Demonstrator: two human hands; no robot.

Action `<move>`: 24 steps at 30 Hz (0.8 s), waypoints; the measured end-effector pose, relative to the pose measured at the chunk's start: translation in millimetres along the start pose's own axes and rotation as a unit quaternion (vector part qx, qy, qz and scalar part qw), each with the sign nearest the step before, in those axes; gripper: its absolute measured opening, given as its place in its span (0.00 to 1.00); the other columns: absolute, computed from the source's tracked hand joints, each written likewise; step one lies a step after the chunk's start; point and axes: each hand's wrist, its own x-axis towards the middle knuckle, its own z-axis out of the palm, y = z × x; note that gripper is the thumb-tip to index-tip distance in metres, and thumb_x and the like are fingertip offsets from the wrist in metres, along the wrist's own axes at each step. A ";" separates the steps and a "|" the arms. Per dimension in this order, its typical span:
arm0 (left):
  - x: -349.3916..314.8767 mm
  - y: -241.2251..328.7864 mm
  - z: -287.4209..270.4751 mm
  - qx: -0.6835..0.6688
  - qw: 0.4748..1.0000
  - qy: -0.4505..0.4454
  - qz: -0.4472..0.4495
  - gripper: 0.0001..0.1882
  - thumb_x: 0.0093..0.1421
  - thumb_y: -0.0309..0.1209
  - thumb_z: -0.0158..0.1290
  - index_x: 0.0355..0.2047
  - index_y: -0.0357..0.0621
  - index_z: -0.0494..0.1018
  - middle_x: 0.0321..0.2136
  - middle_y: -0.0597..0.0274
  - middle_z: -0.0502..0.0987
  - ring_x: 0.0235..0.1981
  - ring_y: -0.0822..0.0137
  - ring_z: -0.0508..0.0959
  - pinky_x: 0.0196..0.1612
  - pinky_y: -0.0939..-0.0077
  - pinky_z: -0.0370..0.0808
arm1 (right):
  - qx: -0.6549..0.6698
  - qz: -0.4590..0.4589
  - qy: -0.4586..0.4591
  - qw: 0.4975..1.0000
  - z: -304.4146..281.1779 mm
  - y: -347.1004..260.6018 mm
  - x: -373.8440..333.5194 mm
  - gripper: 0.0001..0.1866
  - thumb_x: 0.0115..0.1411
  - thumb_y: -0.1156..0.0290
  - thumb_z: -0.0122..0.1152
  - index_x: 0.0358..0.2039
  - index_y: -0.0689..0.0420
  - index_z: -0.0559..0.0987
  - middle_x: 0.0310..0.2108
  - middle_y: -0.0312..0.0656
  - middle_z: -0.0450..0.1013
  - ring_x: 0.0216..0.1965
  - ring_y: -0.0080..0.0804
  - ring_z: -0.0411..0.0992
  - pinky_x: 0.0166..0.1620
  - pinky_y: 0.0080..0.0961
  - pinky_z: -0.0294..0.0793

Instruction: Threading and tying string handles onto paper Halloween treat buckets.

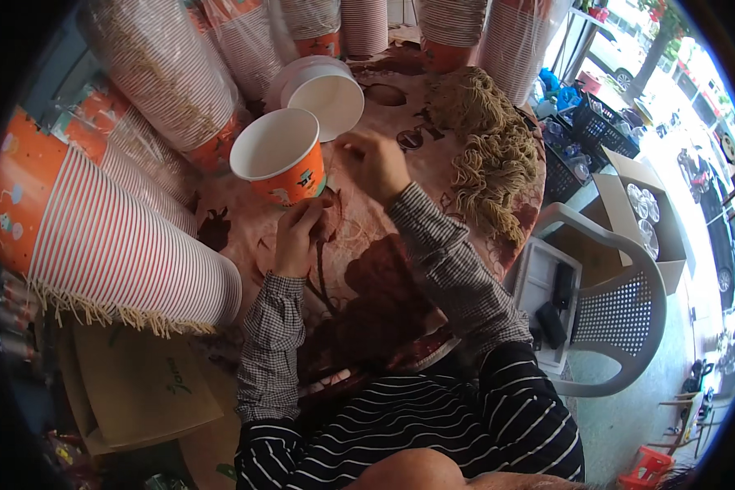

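Observation:
An orange paper bucket (290, 175) with a white inside and a printed cartoon figure stands on the patterned tablecloth, its mouth open. My left hand (298, 233) is closed at the near side of its base, thumb and fingers pinched together. To the right of the bucket, my right hand (376, 167) hovers with its fingers bent and closed. Whatever is in either pinch is too small to make out. Just behind stands a second white-lined paper bucket (327, 102). A heap of tan strings (490, 155) lies to the right of my right hand.
Tall stacks of nested paper buckets (131, 220) crowd the left and back, some in clear plastic. Tan string ends hang along the nearest stack. At right are a grey plastic chair (629, 318) holding a white tray (547, 302), a cardboard box (641, 212) and black crates (596, 126).

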 end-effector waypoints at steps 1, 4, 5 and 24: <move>3.8 4.1 -2.1 0.049 0.999 -0.013 0.010 0.10 0.65 0.32 0.50 0.37 0.37 0.76 0.23 0.69 0.73 0.21 0.79 0.70 0.23 0.86 0.65 | -0.056 -0.024 0.021 0.998 -3.5 6.4 7.1 0.08 0.52 0.73 0.60 0.35 0.57 0.79 0.30 0.46 0.75 0.31 0.40 0.76 0.34 0.31 0.75; 17.0 11.8 6.6 0.014 0.992 -0.077 -0.099 0.10 0.64 0.31 0.50 0.36 0.36 0.76 0.23 0.68 0.74 0.20 0.79 0.70 0.23 0.86 0.65 | -0.170 0.006 0.027 0.985 -16.5 21.4 9.7 0.09 0.55 0.69 0.57 0.36 0.56 0.78 0.31 0.44 0.73 0.33 0.45 0.74 0.35 0.39 0.73; 19.8 9.1 11.1 0.028 0.993 -0.036 -0.112 0.10 0.63 0.31 0.51 0.36 0.35 0.76 0.21 0.67 0.74 0.18 0.78 0.69 0.21 0.86 0.65 | -0.213 0.010 0.055 0.976 -14.4 24.8 8.4 0.09 0.54 0.69 0.56 0.36 0.55 0.78 0.30 0.44 0.72 0.33 0.46 0.74 0.34 0.39 0.73; 32.4 -16.5 -35.0 0.056 0.979 -0.107 -0.164 0.09 0.62 0.34 0.53 0.31 0.40 0.75 0.22 0.67 0.75 0.20 0.80 0.70 0.18 0.88 0.63 | -0.098 0.151 -0.106 0.978 8.1 63.5 -33.9 0.12 0.56 0.62 0.60 0.33 0.58 0.80 0.25 0.47 0.76 0.27 0.43 0.75 0.30 0.34 0.72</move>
